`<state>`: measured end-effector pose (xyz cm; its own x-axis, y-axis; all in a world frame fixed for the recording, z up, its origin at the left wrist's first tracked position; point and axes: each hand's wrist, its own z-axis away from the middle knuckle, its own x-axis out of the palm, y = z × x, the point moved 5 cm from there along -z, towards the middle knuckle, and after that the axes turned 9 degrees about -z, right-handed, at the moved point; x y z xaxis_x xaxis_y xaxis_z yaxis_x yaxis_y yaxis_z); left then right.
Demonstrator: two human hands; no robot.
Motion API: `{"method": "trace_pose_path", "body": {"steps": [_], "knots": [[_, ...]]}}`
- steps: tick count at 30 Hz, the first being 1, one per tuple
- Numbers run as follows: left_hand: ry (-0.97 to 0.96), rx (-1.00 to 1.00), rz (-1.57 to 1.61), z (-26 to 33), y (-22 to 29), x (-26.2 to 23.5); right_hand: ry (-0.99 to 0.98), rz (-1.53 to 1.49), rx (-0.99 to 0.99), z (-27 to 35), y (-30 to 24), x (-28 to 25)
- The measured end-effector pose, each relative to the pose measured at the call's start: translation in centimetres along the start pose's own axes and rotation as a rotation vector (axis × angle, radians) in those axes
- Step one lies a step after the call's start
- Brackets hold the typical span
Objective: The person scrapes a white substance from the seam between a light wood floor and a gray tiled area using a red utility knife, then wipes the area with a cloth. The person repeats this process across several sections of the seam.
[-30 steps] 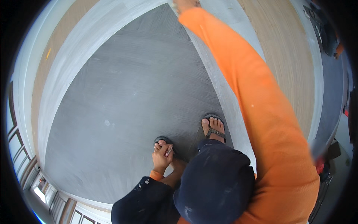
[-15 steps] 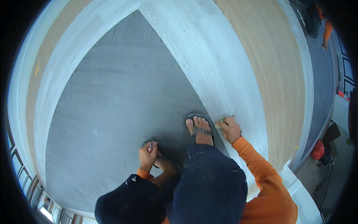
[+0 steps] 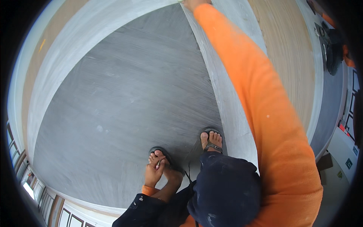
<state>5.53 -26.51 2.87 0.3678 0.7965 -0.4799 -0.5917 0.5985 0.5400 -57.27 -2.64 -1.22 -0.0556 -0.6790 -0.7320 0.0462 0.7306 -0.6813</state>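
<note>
Pinching one object (image 3: 158, 164) (left hand (image 3: 152, 174)), two sandals (image 3: 214, 146) worn

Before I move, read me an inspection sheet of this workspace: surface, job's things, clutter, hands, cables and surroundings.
Surface: streaked grey surface underfoot, edged by a pale band.
Job's things: small pale object, kind unclear.
Clutter: brown box-like thing at right.
Hands: left hand holds that object by the left foot; right hand at the top edge, partly cut off.
Cables: thin dark cord beside the right knee.
Surroundings: another person, upper right.
</note>
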Motion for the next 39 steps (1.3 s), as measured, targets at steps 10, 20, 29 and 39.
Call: {"method": "trace_pose_path", "body": {"steps": [10,20,29,39], "knots": [[-0.145,0.074,-0.013,-2.8,-2.0,1.6,-0.233,-0.044,-0.61,26.3,7.5,-7.2],[-0.614,-0.273,0.335,-4.6,-0.2,0.7,-0.278,0.026,-0.187,50.0,13.0,-15.0],[-0.348,-0.154,0.234,-2.7,-1.6,0.9,0.007,0.167,-0.535,5.2,5.3,-0.4],[-0.401,-0.251,0.483,-2.6,-1.4,1.4,-0.183,0.255,-0.503,-2.2,1.8,3.0]]}}
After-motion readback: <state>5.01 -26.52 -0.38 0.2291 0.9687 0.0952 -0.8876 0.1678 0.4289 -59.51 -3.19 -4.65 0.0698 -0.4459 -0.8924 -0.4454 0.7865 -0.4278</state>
